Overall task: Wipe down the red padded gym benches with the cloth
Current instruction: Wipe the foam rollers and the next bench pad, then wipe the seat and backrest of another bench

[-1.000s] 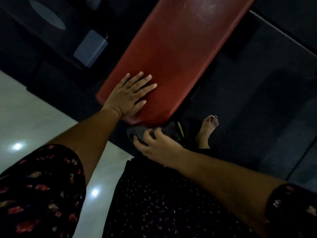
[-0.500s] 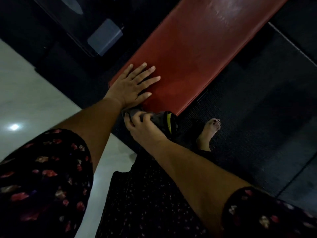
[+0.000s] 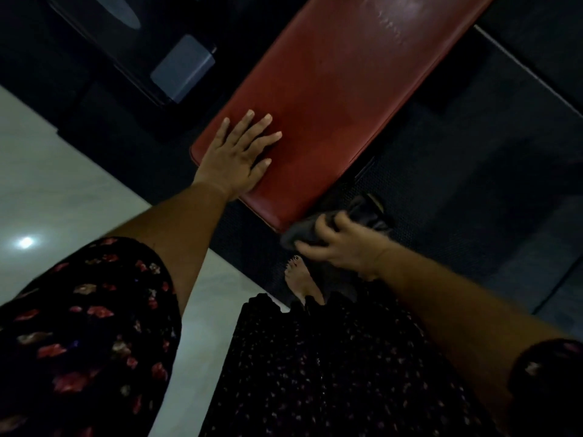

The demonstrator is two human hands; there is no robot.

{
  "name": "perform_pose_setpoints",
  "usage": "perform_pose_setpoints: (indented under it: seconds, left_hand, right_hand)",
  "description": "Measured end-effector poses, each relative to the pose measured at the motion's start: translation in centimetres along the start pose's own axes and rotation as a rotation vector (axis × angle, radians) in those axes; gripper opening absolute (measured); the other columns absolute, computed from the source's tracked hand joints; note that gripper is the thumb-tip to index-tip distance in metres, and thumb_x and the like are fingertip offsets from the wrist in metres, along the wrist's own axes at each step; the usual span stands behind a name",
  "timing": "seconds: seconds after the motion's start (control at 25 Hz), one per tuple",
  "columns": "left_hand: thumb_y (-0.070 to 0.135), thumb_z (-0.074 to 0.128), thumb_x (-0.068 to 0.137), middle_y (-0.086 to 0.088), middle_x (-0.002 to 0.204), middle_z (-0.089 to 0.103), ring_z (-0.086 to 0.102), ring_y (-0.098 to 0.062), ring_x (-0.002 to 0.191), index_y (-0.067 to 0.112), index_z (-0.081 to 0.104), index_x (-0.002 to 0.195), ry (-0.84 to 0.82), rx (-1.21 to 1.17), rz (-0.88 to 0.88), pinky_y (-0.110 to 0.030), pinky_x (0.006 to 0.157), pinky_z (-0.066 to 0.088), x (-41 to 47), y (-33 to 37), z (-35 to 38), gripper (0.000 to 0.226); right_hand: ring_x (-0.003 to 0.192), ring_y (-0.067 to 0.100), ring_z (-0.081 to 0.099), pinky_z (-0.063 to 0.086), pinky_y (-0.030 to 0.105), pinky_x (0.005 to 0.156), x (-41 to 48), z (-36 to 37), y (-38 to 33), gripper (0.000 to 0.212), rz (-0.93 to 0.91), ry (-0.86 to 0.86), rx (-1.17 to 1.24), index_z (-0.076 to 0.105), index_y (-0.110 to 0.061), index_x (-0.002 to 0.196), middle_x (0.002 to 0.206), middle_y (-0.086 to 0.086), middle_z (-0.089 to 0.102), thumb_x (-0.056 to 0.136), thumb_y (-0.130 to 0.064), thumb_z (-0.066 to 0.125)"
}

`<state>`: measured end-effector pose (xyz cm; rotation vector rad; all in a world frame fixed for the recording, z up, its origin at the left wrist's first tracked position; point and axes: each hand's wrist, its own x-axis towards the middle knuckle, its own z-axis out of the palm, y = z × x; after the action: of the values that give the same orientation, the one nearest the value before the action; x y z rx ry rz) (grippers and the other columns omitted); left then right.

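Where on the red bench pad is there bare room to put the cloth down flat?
The red bench pad is bare beyond the left hand, toward its far end. The near end is crowded: that hand lies flat there, and the right hand grips the cloth at the near corner.

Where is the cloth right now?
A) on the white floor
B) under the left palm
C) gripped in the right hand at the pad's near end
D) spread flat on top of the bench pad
C: the right hand grips the dark cloth at the near end edge of the red bench, while the left hand lies flat and bare on the pad.
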<state>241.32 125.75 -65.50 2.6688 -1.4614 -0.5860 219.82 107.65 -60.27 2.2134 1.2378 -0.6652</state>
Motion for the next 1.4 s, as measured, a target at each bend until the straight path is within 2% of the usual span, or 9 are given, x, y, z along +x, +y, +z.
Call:
perform_pose_setpoints:
  seconds: [0.16,0.28,0.4,0.48,0.68,0.76,0.88,1.2,1.4]
  left_hand:
    - [0.042,0.021,0.101,0.004,0.165,0.006,-0.001,-0.022,0.152,0.032,0.018,0.155,0.039,-0.003,-0.097,-0.048,0.122,-0.002,-0.7,1.4,0.6,0.055]
    - [0.035,0.036,0.102,0.003,0.165,0.011,0.003,-0.024,0.152,0.029,0.024,0.154,0.035,-0.075,-0.212,-0.050,0.122,0.005,-0.2,3.4,-0.2,0.053]
    - [0.032,0.049,0.099,-0.001,0.160,0.026,0.021,-0.026,0.148,0.028,0.032,0.149,-0.038,-0.227,-0.319,-0.051,0.117,0.026,0.5,4.7,-3.4,0.053]
    - [0.037,0.053,0.097,-0.004,0.149,0.041,0.042,-0.026,0.134,0.029,0.032,0.147,-0.092,-0.341,-0.440,-0.050,0.105,0.041,0.2,5.1,-6.0,0.055]
    - [0.049,0.057,0.093,0.000,0.146,0.046,0.050,-0.022,0.127,0.035,0.033,0.147,-0.067,-0.413,-0.390,-0.044,0.104,0.044,-1.1,7.8,-18.3,0.061]
    - [0.050,0.057,0.093,-0.001,0.143,0.048,0.051,-0.023,0.125,0.033,0.039,0.145,-0.042,-0.323,-0.337,-0.043,0.103,0.044,-0.8,8.6,-23.3,0.058]
    - [0.050,0.060,0.091,-0.001,0.145,0.047,0.049,-0.024,0.128,0.033,0.042,0.143,0.067,-0.212,-0.338,-0.043,0.103,0.045,-0.4,8.8,-29.3,0.057]
    - [0.052,0.058,0.091,0.000,0.144,0.049,0.050,-0.022,0.129,0.030,0.044,0.144,0.348,-0.060,-0.265,-0.041,0.106,0.042,1.0,10.9,-47.6,0.058]
    - [0.057,0.057,0.089,0.004,0.143,0.051,0.051,-0.021,0.127,0.033,0.046,0.141,0.333,0.028,-0.270,-0.041,0.105,0.042,0.0,11.4,-50.3,0.058]
  right_hand:
    - [0.124,0.040,0.042,0.049,0.044,0.081,-6.1,5.5,4.9,0.061,0.458,-0.077,0.111,0.026,-0.035,0.151,0.161,0.003,0.004,0.095,-0.027,0.049]
    - [0.121,0.034,0.042,0.048,0.038,0.078,-8.4,6.9,7.7,0.062,0.471,-0.086,0.155,0.017,-0.046,0.150,0.161,0.003,0.005,0.096,-0.037,0.045]
    - [0.112,0.031,0.047,0.047,0.038,0.073,-8.7,5.2,8.9,0.067,0.487,-0.075,0.274,0.024,-0.046,0.149,0.153,0.001,0.024,0.092,-0.036,0.058]
    - [0.116,0.031,0.045,0.046,0.040,0.078,-8.4,2.6,9.4,0.066,0.618,-0.067,0.497,0.023,-0.043,0.150,0.150,0.001,0.026,0.094,-0.032,0.056]
    - [0.120,0.039,0.047,0.048,0.048,0.093,-13.8,-7.0,16.3,0.070,1.036,0.222,1.109,0.040,-0.026,0.143,0.132,0.009,0.044,0.079,-0.027,0.068]
    - [0.120,0.039,0.050,0.046,0.044,0.097,-17.0,-11.1,20.1,0.070,1.073,0.261,1.116,0.041,-0.014,0.138,0.131,0.014,0.048,0.076,-0.026,0.072]
    - [0.113,0.035,0.054,0.044,0.034,0.084,-22.4,-16.8,24.7,0.061,1.088,0.291,0.866,0.046,-0.010,0.126,0.125,0.012,0.046,0.077,-0.032,0.075]
    - [0.106,0.028,0.052,0.051,0.044,0.083,-32.8,-25.8,31.0,0.046,1.273,0.475,0.718,0.054,-0.019,0.117,0.111,0.003,0.044,0.076,-0.032,0.071]
    - [0.109,0.030,0.053,0.051,0.045,0.085,-33.8,-27.9,31.2,0.042,1.311,0.584,0.741,0.055,-0.017,0.115,0.114,0.005,0.049,0.077,-0.027,0.070]
